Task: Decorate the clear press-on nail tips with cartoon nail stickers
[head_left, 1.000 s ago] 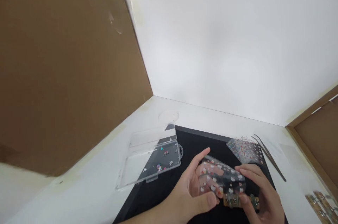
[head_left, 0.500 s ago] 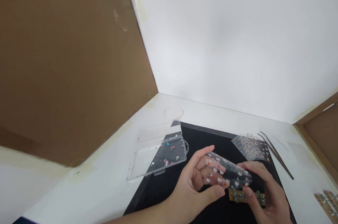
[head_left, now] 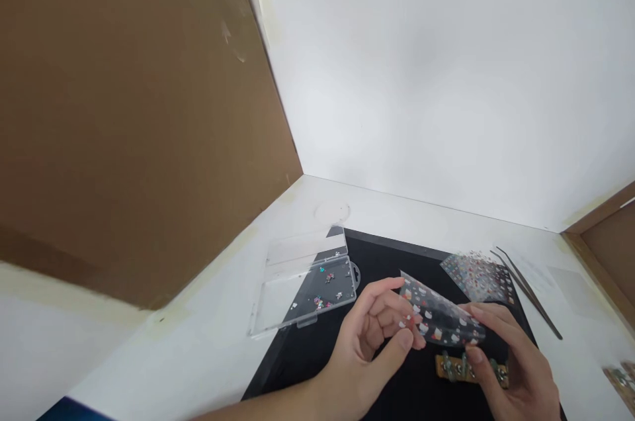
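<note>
A clear sticker sheet [head_left: 440,317] printed with small white cartoon cat heads is bent between my hands, above a black mat [head_left: 397,255]. My left hand [head_left: 372,341] pinches its left end between thumb and fingers. My right hand [head_left: 516,361] grips its right end. Just below my right fingers lies a wooden strip with metal fittings [head_left: 471,369], partly hidden by that hand. A second printed sticker sheet [head_left: 476,277] lies flat on the mat beyond my right hand, and slim metal tweezers [head_left: 528,293] rest to its right.
An open clear plastic box [head_left: 310,282] holding several small coloured pieces sits at the mat's left edge. Brown cardboard [head_left: 133,116] stands on the left and a white wall [head_left: 421,77] at the back. Another wooden strip [head_left: 622,384] sits at the bottom right corner.
The held sheet has turned and now looks narrower, with its left end rising past my left fingers. The whole view has drifted, shifting the table contents slightly right.
</note>
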`<control>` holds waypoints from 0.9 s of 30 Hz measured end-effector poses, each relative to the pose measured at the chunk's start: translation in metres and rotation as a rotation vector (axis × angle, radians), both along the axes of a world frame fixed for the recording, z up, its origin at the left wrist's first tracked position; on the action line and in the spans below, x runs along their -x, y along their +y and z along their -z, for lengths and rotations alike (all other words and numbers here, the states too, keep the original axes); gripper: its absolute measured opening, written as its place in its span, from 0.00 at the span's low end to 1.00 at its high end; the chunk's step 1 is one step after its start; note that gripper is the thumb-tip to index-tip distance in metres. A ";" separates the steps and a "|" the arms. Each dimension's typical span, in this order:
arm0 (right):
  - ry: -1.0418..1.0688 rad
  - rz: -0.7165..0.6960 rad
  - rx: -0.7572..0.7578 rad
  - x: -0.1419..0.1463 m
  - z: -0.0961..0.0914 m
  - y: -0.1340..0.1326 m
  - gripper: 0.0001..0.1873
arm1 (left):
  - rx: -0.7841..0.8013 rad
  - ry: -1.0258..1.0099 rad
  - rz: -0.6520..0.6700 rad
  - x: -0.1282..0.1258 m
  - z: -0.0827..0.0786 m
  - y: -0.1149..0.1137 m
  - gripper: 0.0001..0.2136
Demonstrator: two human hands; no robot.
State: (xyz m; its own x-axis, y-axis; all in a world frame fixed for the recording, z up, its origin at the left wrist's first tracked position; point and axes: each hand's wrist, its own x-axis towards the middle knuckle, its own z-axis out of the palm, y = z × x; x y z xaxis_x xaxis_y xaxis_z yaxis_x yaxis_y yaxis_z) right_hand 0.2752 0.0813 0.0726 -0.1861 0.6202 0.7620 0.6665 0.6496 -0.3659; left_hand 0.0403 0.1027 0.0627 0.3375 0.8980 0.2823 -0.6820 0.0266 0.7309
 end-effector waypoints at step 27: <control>0.012 0.023 -0.084 -0.003 0.004 -0.001 0.20 | 0.063 0.242 -0.107 0.001 0.002 0.001 0.18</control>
State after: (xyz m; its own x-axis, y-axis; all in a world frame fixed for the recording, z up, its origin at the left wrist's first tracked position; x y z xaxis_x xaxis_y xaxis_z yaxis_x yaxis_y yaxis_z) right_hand 0.2780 0.0801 0.0685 -0.1633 0.5583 0.8134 0.6775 0.6628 -0.3189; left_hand 0.0396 0.1041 0.0608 0.2903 0.9455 0.1472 -0.4891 0.0144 0.8721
